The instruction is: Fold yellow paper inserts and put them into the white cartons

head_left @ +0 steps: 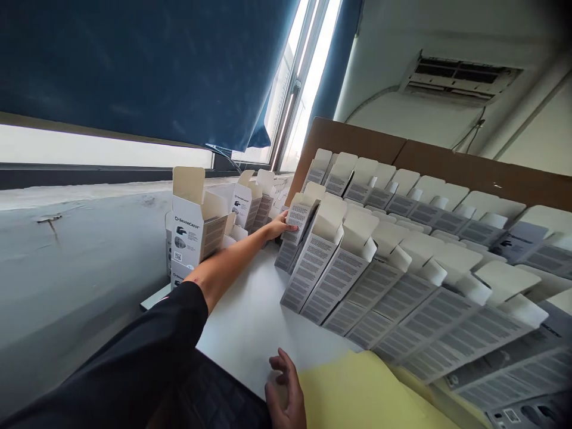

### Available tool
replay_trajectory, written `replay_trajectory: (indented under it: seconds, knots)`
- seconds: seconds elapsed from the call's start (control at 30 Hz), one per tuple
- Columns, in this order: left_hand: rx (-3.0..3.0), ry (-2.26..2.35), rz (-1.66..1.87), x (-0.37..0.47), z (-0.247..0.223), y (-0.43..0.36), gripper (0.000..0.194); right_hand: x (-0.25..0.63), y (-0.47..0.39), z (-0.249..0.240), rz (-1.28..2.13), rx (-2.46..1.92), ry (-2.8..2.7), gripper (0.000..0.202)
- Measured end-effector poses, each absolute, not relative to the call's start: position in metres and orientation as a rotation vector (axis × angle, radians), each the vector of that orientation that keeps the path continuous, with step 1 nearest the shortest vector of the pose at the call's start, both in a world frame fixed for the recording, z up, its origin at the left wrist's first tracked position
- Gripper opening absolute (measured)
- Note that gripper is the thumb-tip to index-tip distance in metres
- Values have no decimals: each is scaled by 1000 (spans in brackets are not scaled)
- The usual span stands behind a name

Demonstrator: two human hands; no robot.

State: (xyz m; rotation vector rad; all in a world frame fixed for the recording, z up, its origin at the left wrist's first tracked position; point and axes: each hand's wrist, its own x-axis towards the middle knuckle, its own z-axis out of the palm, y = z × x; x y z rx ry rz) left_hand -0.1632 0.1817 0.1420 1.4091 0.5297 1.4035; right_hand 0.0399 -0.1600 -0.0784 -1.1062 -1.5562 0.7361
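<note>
My left hand (280,227) is stretched far forward across the table, its fingers closed on the near side of a small printed carton (298,219) with its top flaps up. That carton stands at the left end of a row of similar open-topped cartons (313,271). Part of the grip is hidden behind the box. Low in the view, my right hand (287,390) hovers near the table's front edge, fingers apart and loosely curled, with nothing in it. Beside it lies a yellow sheet (353,387).
Stacked SilverCrest cartons (187,229) stand left of my forearm, against the wall below the window. More open cartons (248,202) are behind them. A brown cardboard panel (353,140) rises behind the rows on the right. The white tabletop (250,310) shows between.
</note>
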Motion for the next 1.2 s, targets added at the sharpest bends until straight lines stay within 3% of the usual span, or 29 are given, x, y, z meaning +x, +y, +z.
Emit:
replay_trajectory:
  seconds: [0.33,0.53,0.8,1.03,1.2]
  knots:
    - [1499,694,1504,-151,124,192,80,39,-160,-83,719,-1102,-1548,46]
    - [1573,885,1572,-145,104,189,104,37,-160,-81,710,-1118,-1536,43]
    - [1581,1157,1583,-132,91,176,93,37,-158,-80,675,-1100,-1559,42]
    - [1578,1194,1669,-127,86,147,107,42,-155,-86,675,-1092,-1569,41]
    - [1485,1218,1835,-118,91,116,98,41,-156,-81,683,-1085,-1552,43]
